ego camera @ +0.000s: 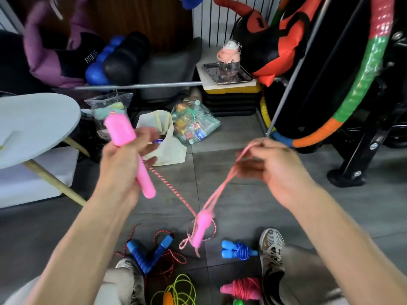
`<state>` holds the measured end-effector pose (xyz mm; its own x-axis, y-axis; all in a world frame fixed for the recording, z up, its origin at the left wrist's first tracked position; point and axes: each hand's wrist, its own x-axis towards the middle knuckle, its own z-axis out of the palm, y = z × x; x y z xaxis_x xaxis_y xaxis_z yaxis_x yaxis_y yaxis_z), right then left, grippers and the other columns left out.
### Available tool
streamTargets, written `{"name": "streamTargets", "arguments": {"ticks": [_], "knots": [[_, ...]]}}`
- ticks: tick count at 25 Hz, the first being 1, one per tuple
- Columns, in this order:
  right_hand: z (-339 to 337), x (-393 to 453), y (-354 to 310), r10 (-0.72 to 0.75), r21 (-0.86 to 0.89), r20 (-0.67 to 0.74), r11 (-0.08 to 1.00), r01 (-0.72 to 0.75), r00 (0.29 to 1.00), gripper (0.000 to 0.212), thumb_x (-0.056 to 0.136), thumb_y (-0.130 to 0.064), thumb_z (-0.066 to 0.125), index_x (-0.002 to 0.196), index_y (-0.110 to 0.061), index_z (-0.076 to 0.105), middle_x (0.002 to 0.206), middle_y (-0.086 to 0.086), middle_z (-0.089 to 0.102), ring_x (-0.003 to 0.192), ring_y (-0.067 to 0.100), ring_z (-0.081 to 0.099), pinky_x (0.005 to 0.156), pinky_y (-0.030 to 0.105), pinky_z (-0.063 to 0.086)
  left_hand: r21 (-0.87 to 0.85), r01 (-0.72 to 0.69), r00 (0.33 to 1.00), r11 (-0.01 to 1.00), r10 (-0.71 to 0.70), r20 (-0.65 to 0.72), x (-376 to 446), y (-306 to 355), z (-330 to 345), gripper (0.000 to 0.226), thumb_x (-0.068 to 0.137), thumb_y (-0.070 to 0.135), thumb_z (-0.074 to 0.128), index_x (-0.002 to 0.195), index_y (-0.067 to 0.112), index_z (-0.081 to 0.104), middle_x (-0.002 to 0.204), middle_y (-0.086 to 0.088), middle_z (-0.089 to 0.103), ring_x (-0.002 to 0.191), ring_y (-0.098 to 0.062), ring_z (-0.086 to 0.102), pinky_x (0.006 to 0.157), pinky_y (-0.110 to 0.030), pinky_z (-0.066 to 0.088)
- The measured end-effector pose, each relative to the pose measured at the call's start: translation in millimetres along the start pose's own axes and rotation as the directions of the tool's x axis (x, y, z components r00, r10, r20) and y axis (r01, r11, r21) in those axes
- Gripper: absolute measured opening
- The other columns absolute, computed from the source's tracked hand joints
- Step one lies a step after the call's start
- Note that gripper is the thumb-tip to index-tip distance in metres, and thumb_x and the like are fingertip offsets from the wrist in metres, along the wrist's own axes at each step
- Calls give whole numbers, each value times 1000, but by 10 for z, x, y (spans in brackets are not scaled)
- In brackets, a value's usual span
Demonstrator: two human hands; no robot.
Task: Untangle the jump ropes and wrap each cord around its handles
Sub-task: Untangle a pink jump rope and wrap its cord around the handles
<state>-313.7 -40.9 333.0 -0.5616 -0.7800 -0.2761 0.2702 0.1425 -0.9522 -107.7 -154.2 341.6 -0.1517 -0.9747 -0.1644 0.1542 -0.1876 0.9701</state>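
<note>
My left hand (125, 164) grips a pink jump-rope handle (123, 133) held up in the air. Its pink-and-white cord (174, 192) runs down and right to a second pink handle (201, 227) that hangs tangled in loops of the cord. My right hand (271, 161) pinches the top of those loops (222, 186). On the floor lie a blue-handled rope (152, 254) with a loose red cord, a wrapped blue rope (239, 252), a wrapped pink rope (242, 288) and a loose yellow-green cord (182, 289).
My shoes (272, 249) stand either side of the ropes on the grey tile floor. A round white table (33, 128) is at left. Plastic bags (193, 124) and a cloth bag (163, 137) sit ahead. A colourful hoop (361, 84) and black equipment fill the right.
</note>
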Motion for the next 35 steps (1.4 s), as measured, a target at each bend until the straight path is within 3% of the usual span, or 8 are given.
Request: {"name": "streamTargets", "arguments": {"ticks": [2, 4, 11, 20, 23, 25, 29, 35], "knots": [[-261, 134, -107, -30, 158, -339, 983, 89, 940, 25, 95, 2, 40, 78, -10, 55, 71, 8, 59, 61, 22, 61, 55, 30, 55, 19, -90, 978, 996, 92, -185, 97, 63, -129, 6, 88, 15, 64, 87, 20, 68, 91, 2, 72, 81, -14, 63, 79, -35, 48], [-575, 256, -158, -266, -158, -546, 964, 214, 794, 21, 90, -8, 46, 76, -19, 57, 73, 0, 58, 71, 21, 62, 62, 30, 48, 159, -205, 920, 966, 246, -305, 159, 130, -256, 0, 82, 21, 66, 83, 22, 65, 80, 7, 64, 71, -10, 54, 71, -32, 43], [-731, 288, -23, -363, -759, -245, 649, 55, 899, 20, 84, -21, 49, 91, -20, 67, 80, 5, 66, 76, 29, 69, 76, 43, 58, 545, -461, 836, 700, 548, 2, 17, 126, -253, 23, 87, 31, 63, 87, 8, 62, 69, -11, 58, 61, -21, 53, 59, -38, 46], [-497, 485, 300, -97, -966, -253, -23, -256, 963, 52, 90, -37, 50, 134, -9, 45, 138, 16, 42, 127, 44, 41, 104, 45, 35, 366, -742, 668, 562, 570, 479, -199, 65, -55, 9, 86, 14, 65, 94, 15, 68, 88, 21, 67, 86, 4, 62, 79, -11, 44], [-366, 420, 260, -19, -992, -110, 64, -109, 994, 54, 89, -38, 54, 138, -17, 45, 141, 11, 48, 126, 36, 50, 98, 40, 42, 312, -687, 698, 656, 478, 534, -234, 43, -12, 4, 86, 16, 64, 87, 15, 68, 84, 17, 68, 76, -1, 62, 63, -8, 45], [-167, 313, 249, 112, -900, 219, 406, 157, 969, 65, 86, -31, 66, 144, -32, 38, 145, -1, 48, 127, 22, 52, 100, 33, 43, 277, -623, 713, 732, 385, 586, -242, 42, 7, 8, 86, 19, 64, 84, 11, 66, 78, 0, 67, 68, -14, 62, 55, -12, 46], [370, 4, 338, 62, -395, 724, 853, 340, 687, 33, 90, -8, 66, 116, -29, 59, 115, 5, 67, 111, 25, 64, 99, 44, 49, 294, -400, 708, 868, 89, 701, -288, 61, 52, 30, 87, 29, 71, 73, 4, 60, 52, -9, 57, 39, -17, 51, 39, -23, 41], [339, 6, 133, -46, -349, 414, 914, 205, 909, 21, 101, -22, 49, 86, -14, 62, 69, 0, 72, 63, 4, 60, 62, 17, 41, 283, -25, 975, 959, -40, 220, -54, -1, -17, 20, 86, 22, 70, 74, 7, 69, 68, -12, 57, 50, -15, 42, 37, -19, 28]]}}
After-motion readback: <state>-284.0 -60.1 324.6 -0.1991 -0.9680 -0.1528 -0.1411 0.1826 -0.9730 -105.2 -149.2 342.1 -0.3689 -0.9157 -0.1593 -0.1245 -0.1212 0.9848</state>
